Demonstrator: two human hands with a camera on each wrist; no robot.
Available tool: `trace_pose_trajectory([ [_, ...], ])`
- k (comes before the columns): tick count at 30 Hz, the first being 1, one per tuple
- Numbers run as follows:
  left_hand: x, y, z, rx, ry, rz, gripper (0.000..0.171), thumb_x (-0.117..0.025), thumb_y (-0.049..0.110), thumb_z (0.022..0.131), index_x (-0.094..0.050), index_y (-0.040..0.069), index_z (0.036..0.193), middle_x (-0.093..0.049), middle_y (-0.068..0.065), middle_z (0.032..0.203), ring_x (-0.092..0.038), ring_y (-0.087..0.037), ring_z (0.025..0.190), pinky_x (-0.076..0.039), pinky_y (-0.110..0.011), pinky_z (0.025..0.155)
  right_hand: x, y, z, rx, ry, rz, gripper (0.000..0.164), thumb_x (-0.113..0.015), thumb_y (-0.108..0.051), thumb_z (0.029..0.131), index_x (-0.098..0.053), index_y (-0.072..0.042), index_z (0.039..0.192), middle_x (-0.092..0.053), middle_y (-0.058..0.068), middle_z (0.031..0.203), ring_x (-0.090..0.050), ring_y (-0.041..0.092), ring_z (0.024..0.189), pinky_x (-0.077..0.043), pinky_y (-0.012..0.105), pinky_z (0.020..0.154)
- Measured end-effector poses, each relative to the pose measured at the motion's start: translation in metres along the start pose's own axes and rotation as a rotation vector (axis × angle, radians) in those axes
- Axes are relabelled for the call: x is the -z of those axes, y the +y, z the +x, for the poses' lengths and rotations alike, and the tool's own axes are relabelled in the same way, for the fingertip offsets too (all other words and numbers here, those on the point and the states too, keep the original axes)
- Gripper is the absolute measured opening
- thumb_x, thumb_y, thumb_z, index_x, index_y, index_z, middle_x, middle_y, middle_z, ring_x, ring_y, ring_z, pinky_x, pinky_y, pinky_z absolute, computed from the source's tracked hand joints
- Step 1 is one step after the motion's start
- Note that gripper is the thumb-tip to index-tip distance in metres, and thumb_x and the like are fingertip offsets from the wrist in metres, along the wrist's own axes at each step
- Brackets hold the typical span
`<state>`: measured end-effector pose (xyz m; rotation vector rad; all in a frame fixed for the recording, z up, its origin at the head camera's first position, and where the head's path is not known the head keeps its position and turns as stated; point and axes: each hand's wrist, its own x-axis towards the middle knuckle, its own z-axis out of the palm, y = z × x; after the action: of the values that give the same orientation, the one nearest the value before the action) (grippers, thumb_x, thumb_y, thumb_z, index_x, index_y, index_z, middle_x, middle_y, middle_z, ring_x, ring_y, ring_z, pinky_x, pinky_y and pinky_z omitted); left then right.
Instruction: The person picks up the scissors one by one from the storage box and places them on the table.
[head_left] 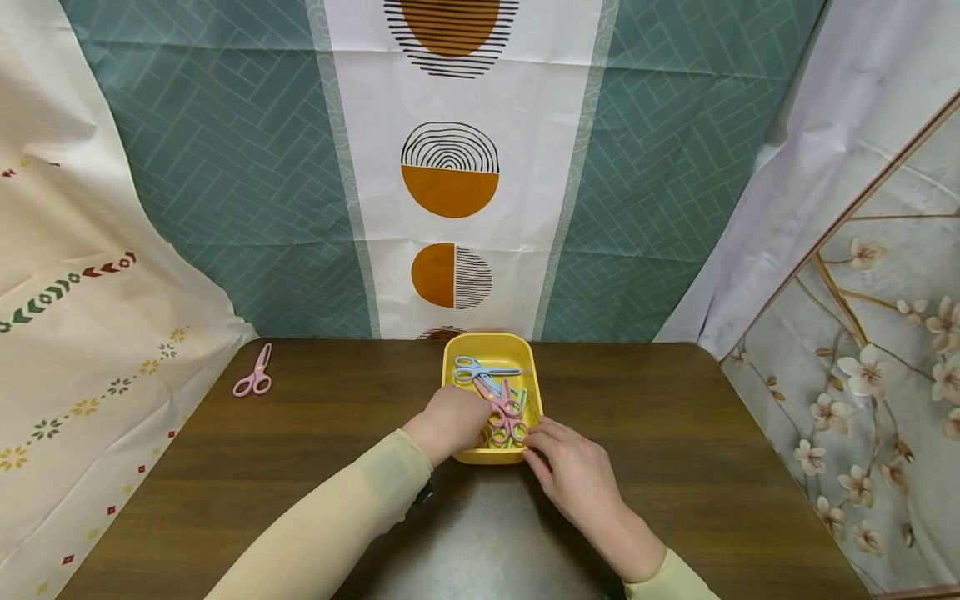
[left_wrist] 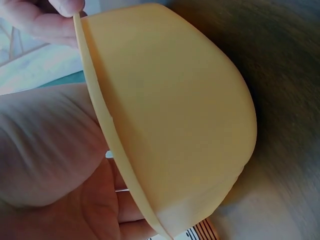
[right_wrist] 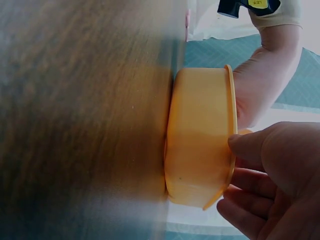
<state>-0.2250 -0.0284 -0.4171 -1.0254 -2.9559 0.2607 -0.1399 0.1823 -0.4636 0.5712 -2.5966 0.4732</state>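
Observation:
A yellow plastic bin (head_left: 491, 457) stands on the table with several small scissors heaped inside. Light blue scissors (head_left: 467, 368) lie across its far part, and pink scissors (head_left: 512, 407) overlap green ones (head_left: 523, 402) nearer me. My left hand (head_left: 459, 419) reaches over the bin's left side into the heap. Its palm (left_wrist: 45, 150) shows past the rim in the left wrist view, but the fingertips are hidden and I cannot tell whether they hold scissors. With thumb and fingers on the rim, my right hand (head_left: 576, 471) grips the bin's near right corner.
Another pair of pink scissors (head_left: 260, 369) lies alone at the far left of the brown wooden table (head_left: 337, 392). Patterned cloth (head_left: 240, 183) hangs behind the table's far edge, with more fabric along the left and right sides.

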Motion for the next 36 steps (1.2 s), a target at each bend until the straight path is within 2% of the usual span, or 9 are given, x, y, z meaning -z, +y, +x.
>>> trace_pose_trajectory([
  [8,-0.0011,0.0,0.0023,0.003,-0.033,0.008,0.013,-0.085,0.026,0.096,-0.077,0.016,0.093,-0.077,0.0,0.085,-0.071,-0.022,0.081,-0.059,-0.049,0.092,0.0001,-0.0001,-0.0003,-0.003,-0.005,0.004,0.014,-0.089,-0.025,0.096,-0.085,-0.017,0.106,-0.081,0.0,0.12,-0.072,0.024,0.128,-0.062,0.05,0.097],
  [20,-0.0034,0.0016,0.0042,0.004,-0.023,0.066,0.004,-0.083,0.022,0.095,-0.081,0.019,0.097,-0.08,0.0,0.089,-0.075,-0.021,0.088,-0.055,-0.05,0.103,0.0003,-0.0006,0.0,0.004,-0.001,0.006,0.014,-0.089,-0.025,0.096,-0.085,-0.017,0.106,-0.081,0.001,0.119,-0.073,0.024,0.127,-0.062,0.05,0.097],
  [30,-0.0049,0.0026,0.0052,0.012,-0.018,0.109,0.004,-0.079,0.018,0.097,-0.082,0.02,0.098,-0.081,0.0,0.089,-0.075,-0.021,0.088,-0.053,-0.05,0.106,0.0003,-0.0008,0.0001,0.004,0.0,0.007,0.014,-0.089,-0.024,0.096,-0.085,-0.016,0.106,-0.081,0.001,0.12,-0.073,0.024,0.127,-0.062,0.05,0.096],
  [36,-0.0044,0.0048,0.0057,0.034,-0.041,0.143,0.007,-0.078,0.019,0.098,-0.083,0.021,0.102,-0.082,-0.001,0.094,-0.078,-0.027,0.096,-0.044,-0.056,0.118,0.0001,-0.0014,0.0,0.001,0.002,0.009,0.014,-0.09,-0.024,0.095,-0.085,-0.016,0.106,-0.081,0.001,0.12,-0.073,0.024,0.127,-0.062,0.051,0.096],
])
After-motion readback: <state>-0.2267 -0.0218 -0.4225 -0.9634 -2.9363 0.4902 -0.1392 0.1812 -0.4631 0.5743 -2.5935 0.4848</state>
